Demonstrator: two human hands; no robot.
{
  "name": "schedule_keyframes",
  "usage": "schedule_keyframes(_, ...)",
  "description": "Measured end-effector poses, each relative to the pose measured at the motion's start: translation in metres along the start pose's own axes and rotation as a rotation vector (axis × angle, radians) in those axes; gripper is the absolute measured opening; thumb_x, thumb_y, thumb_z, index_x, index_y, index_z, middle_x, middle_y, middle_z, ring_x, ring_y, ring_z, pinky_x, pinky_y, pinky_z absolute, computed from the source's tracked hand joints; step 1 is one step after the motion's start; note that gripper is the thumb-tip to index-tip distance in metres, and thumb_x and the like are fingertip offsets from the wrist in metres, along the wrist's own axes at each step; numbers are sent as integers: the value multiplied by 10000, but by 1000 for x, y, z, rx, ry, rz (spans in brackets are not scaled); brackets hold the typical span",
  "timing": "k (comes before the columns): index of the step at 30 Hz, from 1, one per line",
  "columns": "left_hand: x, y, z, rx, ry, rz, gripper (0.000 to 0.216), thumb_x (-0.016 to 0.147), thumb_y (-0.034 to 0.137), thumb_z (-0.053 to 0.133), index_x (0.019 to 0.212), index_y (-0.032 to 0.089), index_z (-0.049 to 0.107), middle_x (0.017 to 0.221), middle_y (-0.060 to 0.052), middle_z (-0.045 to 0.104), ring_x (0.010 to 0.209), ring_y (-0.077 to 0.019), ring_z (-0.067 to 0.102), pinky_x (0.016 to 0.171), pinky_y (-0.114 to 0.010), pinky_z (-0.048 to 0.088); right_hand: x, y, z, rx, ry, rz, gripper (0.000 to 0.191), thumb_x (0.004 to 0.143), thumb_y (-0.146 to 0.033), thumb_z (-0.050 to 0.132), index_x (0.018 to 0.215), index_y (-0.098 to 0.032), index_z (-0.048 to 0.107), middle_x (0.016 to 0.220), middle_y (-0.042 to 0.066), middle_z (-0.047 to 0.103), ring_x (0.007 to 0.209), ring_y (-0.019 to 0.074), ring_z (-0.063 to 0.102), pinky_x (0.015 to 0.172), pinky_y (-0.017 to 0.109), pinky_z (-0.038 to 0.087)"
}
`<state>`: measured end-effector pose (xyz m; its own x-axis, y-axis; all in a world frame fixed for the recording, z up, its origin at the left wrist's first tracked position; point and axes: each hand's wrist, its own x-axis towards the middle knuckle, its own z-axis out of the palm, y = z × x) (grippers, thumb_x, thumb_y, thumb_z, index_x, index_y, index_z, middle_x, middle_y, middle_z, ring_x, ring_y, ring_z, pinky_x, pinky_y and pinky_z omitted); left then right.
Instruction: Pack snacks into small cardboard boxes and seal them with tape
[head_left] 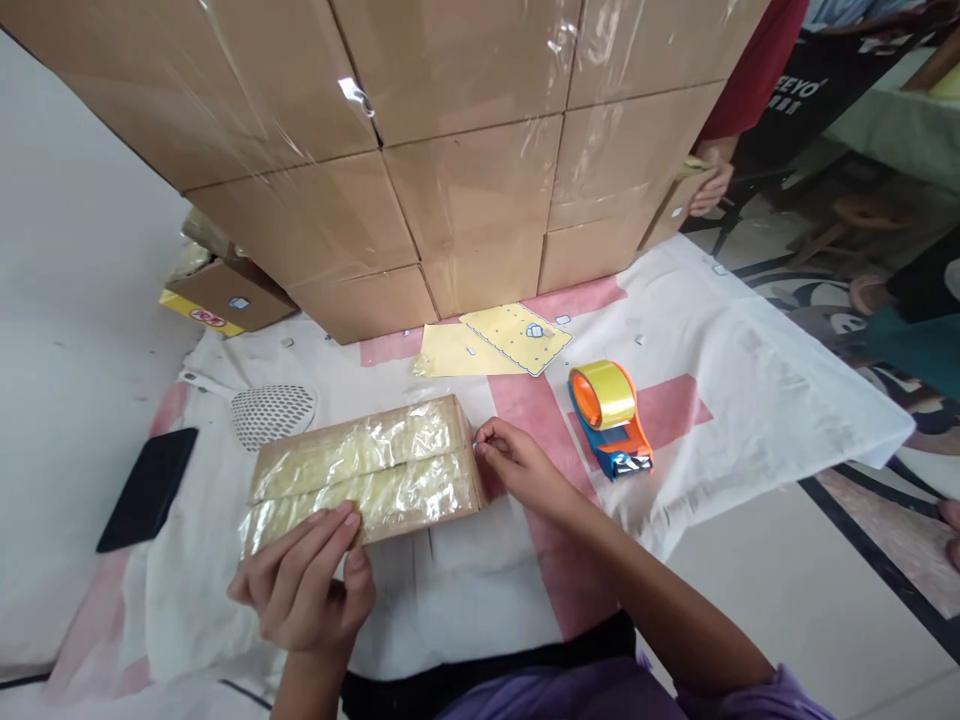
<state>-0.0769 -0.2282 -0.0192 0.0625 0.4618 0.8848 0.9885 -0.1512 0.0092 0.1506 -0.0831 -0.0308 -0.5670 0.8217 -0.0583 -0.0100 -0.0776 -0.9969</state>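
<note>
A long brown cardboard box point(367, 470), its top covered in crinkled clear tape, lies on a white and pink cloth point(480, 590). My left hand point(304, 580) rests on the box's near left edge, fingers curled against it and holding it down. My right hand point(517, 465) is at the box's right end, thumb and finger pinched together on a small thing there, which I cannot make out. An orange and blue tape dispenser point(609, 418) with a yellowish roll stands on the cloth just right of my right hand.
A tall stack of taped cardboard boxes point(450, 150) fills the back. Yellow sticker sheets point(495, 345) lie in front of it. A black phone point(148, 487) and a white perforated object point(271, 412) lie at left. Another person's hand point(709, 185) touches the stack at right.
</note>
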Motion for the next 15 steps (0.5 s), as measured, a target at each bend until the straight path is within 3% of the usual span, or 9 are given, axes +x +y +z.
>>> schedule_keyframes(5, -3, 3, -1, -7, 9, -18, 253, 834, 163, 673, 1066, 229, 749, 849, -49, 785, 817, -243, 712, 778, -379, 432, -1, 5, 7, 59, 45, 10, 165, 917, -400, 587, 879, -253, 524, 778, -28, 529, 702, 159, 504, 618, 276, 390)
schedule_keyframes(8, -3, 5, 0, -12, 25, -28, 245, 830, 145, 663, 1046, 211, 756, 852, -62, 788, 824, -250, 707, 799, -393, 415, -3, 7, 11, 89, 162, -8, 176, 872, -388, 650, 912, -256, 541, 803, -23, 551, 720, 163, 535, 646, 286, 435)
schedule_keyframes(11, -3, 7, 1, -16, 12, -43, 229, 831, 156, 665, 1036, 206, 755, 871, -70, 792, 842, -256, 706, 836, -409, 407, -15, 9, 20, 56, 275, -90, 133, 877, -376, 667, 930, -260, 630, 893, 21, 612, 825, 197, 596, 728, 329, 492)
schedule_keyframes(15, -2, 7, -2, -34, -27, -62, 222, 832, 181, 691, 1043, 224, 744, 916, -64, 797, 875, -262, 707, 882, -427, 411, -37, 16, 33, 79, 275, -140, 189, 956, -369, 568, 1013, -300, 734, 944, 51, 641, 873, 219, 615, 764, 368, 514)
